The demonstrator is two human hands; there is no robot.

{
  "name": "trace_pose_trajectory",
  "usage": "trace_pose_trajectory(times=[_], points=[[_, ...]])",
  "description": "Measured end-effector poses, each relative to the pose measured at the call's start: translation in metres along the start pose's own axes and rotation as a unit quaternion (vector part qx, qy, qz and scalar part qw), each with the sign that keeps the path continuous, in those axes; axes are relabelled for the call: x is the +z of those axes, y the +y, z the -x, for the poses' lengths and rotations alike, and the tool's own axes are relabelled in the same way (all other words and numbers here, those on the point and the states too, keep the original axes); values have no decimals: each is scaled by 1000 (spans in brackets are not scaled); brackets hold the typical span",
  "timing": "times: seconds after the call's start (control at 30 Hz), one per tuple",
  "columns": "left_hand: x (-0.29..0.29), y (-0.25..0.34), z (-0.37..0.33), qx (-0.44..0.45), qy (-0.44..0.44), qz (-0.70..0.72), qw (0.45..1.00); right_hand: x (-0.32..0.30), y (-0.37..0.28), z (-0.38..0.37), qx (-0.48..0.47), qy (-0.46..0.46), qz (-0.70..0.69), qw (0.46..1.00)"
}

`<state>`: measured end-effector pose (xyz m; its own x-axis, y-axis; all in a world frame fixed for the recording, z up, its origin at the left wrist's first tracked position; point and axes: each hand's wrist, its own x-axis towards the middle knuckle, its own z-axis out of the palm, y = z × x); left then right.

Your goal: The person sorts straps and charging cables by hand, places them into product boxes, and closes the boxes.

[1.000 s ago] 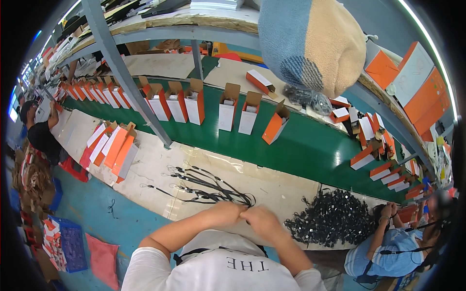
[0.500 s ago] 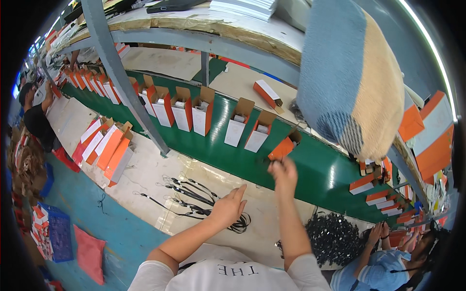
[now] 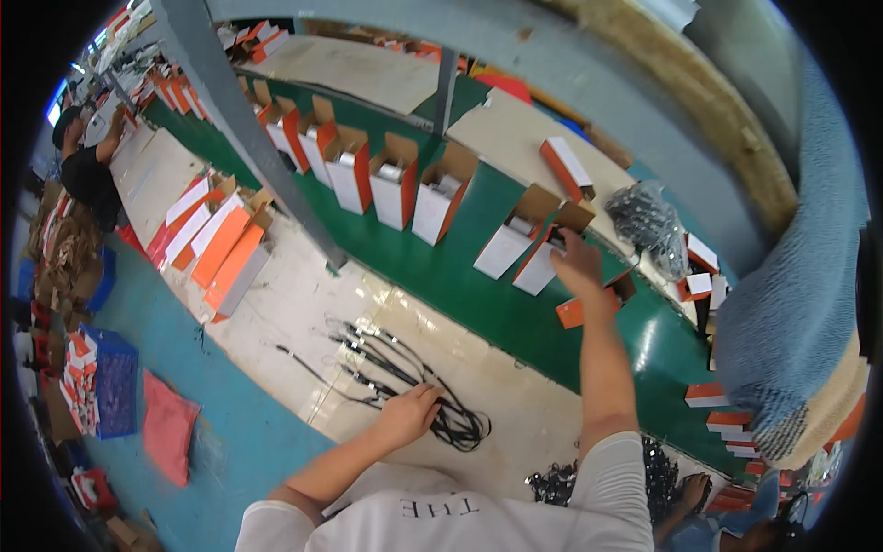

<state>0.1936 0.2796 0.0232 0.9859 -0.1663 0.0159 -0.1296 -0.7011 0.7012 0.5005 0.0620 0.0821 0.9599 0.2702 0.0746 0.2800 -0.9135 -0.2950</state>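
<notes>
The long, glossy green belt (image 3: pixel 441 281) ran from ten o'clock to four o'clock across the middle of the view. Alongside it, on the near side, lay the pale, scuffed worktop (image 3: pixel 520 405). At nine o'clock on that worktop a group of orange-and-white cardboard cartons (image 3: pixel 235 262) lay side by side.

At six o'clock on the worktop the loose bundle of thin black cords (image 3: pixel 464 432) was spread, its loops toward five o'clock and its free ends toward nine. The cords looked light, limp and hard to break, though likely to tangle; the best hold seemed to be a pinch on one strand near its end, away from the crossing loops.

The upright orange-and-white cardboard box with an open brown flap (image 3: pixel 533 271) stood on the belt at three o'clock, just beside a similar upright white-fronted box (image 3: pixel 501 251). It looked light and fairly stiff, its thin walls apt to dent, so a gentle hold on both lower sides would suit it better than the flap.

The right hand (image 3: pixel 579 262) was at this box's mouth, something dark by its fingertips; whether it pinched that could not be told. The left hand (image 3: pixel 410 416) lay palm-down at the bundle's near edge, its fingers loosely together; any grip on a cord was hidden.
</notes>
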Motion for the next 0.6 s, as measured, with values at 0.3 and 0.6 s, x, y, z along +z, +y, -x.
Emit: trace_pose_trajectory(times=[0.3,0.6], points=[[6,2,3,20,19,22,999,7,28,-9,-66,-80,-18,995],[15,10,41,-38,-37,3,999,6,24,83,-74,59,106,990]])
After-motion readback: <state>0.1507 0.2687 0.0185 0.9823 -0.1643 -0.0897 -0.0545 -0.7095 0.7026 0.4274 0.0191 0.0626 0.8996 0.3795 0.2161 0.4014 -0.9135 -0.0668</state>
